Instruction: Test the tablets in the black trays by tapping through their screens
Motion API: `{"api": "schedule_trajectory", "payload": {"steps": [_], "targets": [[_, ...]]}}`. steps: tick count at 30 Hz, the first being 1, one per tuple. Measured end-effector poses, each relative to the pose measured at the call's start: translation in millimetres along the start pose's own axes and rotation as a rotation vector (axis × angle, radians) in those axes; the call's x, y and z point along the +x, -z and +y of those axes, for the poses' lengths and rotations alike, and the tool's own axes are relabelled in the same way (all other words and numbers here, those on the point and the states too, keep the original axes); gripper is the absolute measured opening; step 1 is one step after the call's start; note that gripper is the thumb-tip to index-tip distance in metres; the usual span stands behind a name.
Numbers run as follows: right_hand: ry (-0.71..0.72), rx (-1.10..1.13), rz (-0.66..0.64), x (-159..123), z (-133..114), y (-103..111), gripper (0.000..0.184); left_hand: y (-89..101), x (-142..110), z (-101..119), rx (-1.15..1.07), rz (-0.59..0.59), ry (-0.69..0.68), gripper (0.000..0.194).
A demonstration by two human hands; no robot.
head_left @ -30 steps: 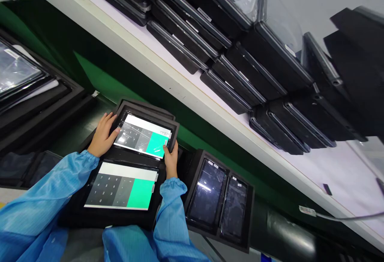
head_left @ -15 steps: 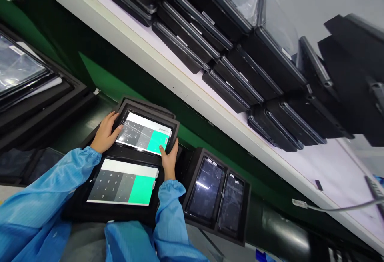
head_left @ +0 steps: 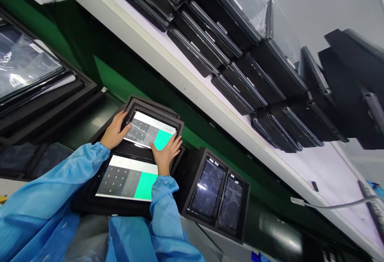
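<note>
Upper tablet (head_left: 146, 131), lit: lay in a dark tray (head_left: 157, 112) (rim presumably there against sliding), beyond a lower tablet (head_left: 126, 179). Left hand (head_left: 115, 131), fingers and thumb parted, rested at the tray's left end, apparently steadying it; right hand (head_left: 164, 155) spread wide, thumb over the upper tablet.

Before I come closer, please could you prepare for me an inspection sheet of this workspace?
Surface: dark green bench, shiny.
Job's things: upper tablet in a dark tray; lower tablet on the near side; both screens lit, partly green.
Clutter: two dark-screened tablets in the right-hand tray; film-covered device at left.
Left grip: at the upper tablet's left edge, thumb over its screen.
Right grip: spread over the upper tablet's right part.
Cables: one grey cable at far right.
Surroundings: white shelf with rows of dark devices; green panel.
</note>
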State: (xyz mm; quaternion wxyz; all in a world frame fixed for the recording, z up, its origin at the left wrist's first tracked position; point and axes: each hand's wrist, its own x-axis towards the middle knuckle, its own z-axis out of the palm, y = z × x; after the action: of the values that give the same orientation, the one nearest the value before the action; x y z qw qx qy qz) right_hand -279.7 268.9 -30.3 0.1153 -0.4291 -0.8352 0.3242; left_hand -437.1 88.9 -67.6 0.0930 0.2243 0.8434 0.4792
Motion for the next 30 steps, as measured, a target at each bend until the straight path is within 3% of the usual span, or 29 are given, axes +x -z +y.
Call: {"api": "schedule_trajectory", "payload": {"steps": [4,8,11,14,17,24,27,30], "targets": [[-0.085,0.147,0.086,1,26,16,0.11,1.6,-3,-1,-0.037,0.011,0.006,0.064],[-0.192,0.396,-0.006,-1,53,28,0.09,3.7,-16,-6,-0.071,-0.033,0.043,0.068],[-0.196,0.422,-0.055,-4,55,27,0.074,6.4,-30,-10,-0.08,-0.068,0.083,0.07],[-0.198,0.391,-0.057,-12,53,26,0.074,12.5,-51,-14,-0.08,-0.113,0.081,0.073],[-0.193,0.435,-0.12,-37,63,31,0.084,22.5,-86,-20,-0.064,-0.171,0.07,0.075],[-0.237,0.569,-0.327,-133,119,47,0.089,45.6,-186,-39,0.01,-0.245,0.056,0.071],[-0.248,0.544,-0.325,-147,125,42,0.092,49.4,-205,-43,0.047,-0.258,0.04,0.07],[-0.244,0.515,-0.3,-146,121,38,0.094,51.3,-206,-45,0.074,-0.262,0.008,0.07]]}}
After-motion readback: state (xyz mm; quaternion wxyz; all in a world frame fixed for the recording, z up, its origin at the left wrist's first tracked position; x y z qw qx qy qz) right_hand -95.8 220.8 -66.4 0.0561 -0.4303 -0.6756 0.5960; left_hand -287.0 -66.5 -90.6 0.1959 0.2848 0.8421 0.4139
